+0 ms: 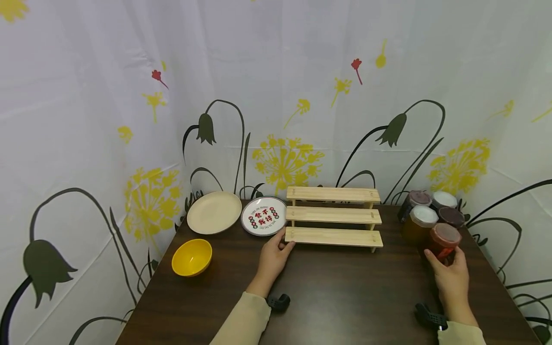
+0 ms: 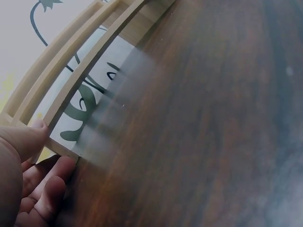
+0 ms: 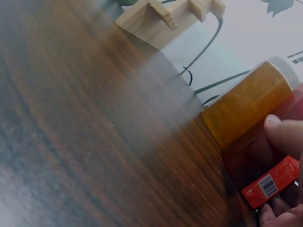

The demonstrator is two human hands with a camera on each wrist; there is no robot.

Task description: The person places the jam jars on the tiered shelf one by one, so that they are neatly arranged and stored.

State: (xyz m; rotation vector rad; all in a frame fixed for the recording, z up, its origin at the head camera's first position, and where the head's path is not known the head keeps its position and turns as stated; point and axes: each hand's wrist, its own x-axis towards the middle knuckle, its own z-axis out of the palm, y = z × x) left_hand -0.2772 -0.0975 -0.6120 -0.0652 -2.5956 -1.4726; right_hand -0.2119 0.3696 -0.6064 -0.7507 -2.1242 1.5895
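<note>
A three-step wooden rack point(image 1: 333, 235) stands toward the back of the table. My left hand point(image 1: 272, 258) pinches the left end of its lowest step; in the left wrist view the thumb point(image 2: 35, 135) lies on the step's edge, with fingers curled beneath. At the right, my right hand point(image 1: 452, 280) grips a dark red jar point(image 1: 443, 239) with a reddish lid. Its red label point(image 3: 272, 182) with a barcode shows between thumb and fingers in the right wrist view. Right beside it is an amber jar point(image 3: 251, 106) with a white lid.
Behind the gripped jar, several more jars cluster, including a dark-lidded jar point(image 1: 451, 217) and a white-lidded one point(image 1: 444, 199). Left of the rack are a white printed plate point(image 1: 264, 216), a cream plate point(image 1: 214, 213) and a yellow bowl point(image 1: 191, 258). A flowered curtain point(image 1: 276, 96) hangs behind the table.
</note>
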